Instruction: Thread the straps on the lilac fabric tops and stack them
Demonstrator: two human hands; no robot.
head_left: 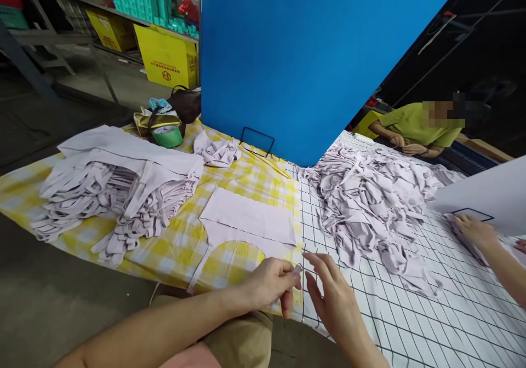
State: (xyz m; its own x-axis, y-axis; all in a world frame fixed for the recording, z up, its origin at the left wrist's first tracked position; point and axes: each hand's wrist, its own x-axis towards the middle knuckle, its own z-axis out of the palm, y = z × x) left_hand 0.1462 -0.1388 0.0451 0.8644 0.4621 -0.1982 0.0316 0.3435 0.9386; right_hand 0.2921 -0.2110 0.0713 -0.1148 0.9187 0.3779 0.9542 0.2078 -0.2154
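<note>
Head view: I see the left hand (271, 283) with its thumb and finger closed together on the tip of a strap (297, 269). The right hand (333, 291) is just beside it, fingers curved and apart, thumb spread away, with nothing in its grip. Right beyond the left hand lies a pale mauve top (250, 212), spread flat on a yellow checked cloth (234, 184); its other strap (198, 272) trails down to the left of that hand.

Farther off to the left hand's left sits a stack of tops (131, 157), straps drooping over the near side. Past the flat top, away from both hands, are a crumpled cloth (216, 150), a green roll of tape (167, 136) and a tall blue board (304, 56). Beyond the right hand a loose heap of mauve cloth (370, 193) covers part of a white cloth with black grid lines (390, 313). Well to the right hand's right, a co-worker's hand (476, 232) reaches in by a white board (493, 193). Far behind the heap, a person in a yellow-green shirt (411, 124) leans over.
</note>
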